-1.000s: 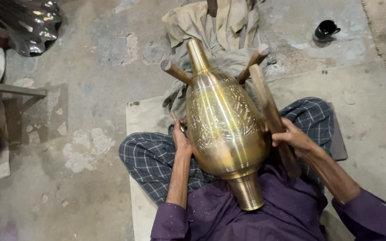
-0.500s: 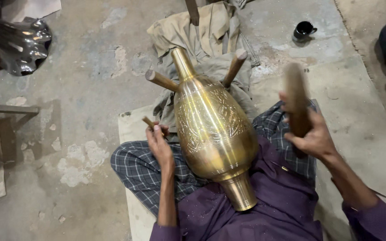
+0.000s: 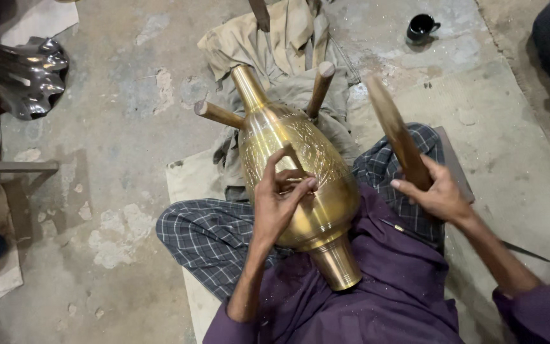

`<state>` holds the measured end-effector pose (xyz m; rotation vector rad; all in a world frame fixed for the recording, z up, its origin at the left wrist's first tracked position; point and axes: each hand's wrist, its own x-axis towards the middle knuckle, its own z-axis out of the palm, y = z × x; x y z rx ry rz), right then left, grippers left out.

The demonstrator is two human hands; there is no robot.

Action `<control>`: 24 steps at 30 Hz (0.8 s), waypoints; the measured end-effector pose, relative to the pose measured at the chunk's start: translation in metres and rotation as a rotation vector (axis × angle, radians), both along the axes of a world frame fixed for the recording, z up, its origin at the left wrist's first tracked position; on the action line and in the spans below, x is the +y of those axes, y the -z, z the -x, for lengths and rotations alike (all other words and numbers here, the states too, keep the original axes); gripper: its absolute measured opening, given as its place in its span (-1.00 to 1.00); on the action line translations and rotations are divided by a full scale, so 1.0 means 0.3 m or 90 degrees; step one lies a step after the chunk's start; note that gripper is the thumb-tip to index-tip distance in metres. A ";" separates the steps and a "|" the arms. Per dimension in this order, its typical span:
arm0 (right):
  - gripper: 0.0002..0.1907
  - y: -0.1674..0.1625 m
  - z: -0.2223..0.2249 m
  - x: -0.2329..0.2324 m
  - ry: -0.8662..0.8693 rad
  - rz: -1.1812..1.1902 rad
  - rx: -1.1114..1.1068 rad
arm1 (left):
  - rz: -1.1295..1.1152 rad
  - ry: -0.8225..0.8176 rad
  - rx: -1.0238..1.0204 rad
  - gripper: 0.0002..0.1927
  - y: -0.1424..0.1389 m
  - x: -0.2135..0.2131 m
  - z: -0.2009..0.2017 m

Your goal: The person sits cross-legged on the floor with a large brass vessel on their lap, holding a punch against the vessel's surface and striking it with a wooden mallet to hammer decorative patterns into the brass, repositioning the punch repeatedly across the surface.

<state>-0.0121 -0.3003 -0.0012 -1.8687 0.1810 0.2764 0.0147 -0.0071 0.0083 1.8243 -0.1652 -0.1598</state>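
A thin tool [image 3: 295, 160] is pinched on the vase [image 3: 294, 172] by the left hand [image 3: 278, 204], so the mallet [image 3: 397, 132], gripped at 3 o'clock by the right hand [image 3: 439, 194], should be brought down squarely.

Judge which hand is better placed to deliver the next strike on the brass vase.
Right, most likely. The right hand grips the raised wooden mallet above the brass vase, while the left hand rests on its engraved body, apparently pinching a small tool.

Beyond my fingers spreads a grey, patchy concrete floor [image 3: 128, 83], a pale mat [image 3: 189, 185] under my legs, crumpled beige cloth [image 3: 281, 44] ahead, a black cup [image 3: 420, 27] far right, shiny fluted metal [image 3: 30, 76] far left.
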 end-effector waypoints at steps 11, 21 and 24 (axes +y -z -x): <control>-0.32 0.002 0.010 -0.111 -0.133 0.220 -0.035 | -0.041 0.041 0.028 -0.37 -0.041 -0.032 -0.023; -0.25 -0.007 0.011 -0.124 -0.215 0.395 -0.171 | -0.078 0.077 0.059 -0.50 -0.071 -0.032 -0.034; -0.25 -0.016 0.005 -0.128 -0.213 0.408 -0.179 | -0.061 0.088 0.065 -0.50 -0.071 -0.035 -0.038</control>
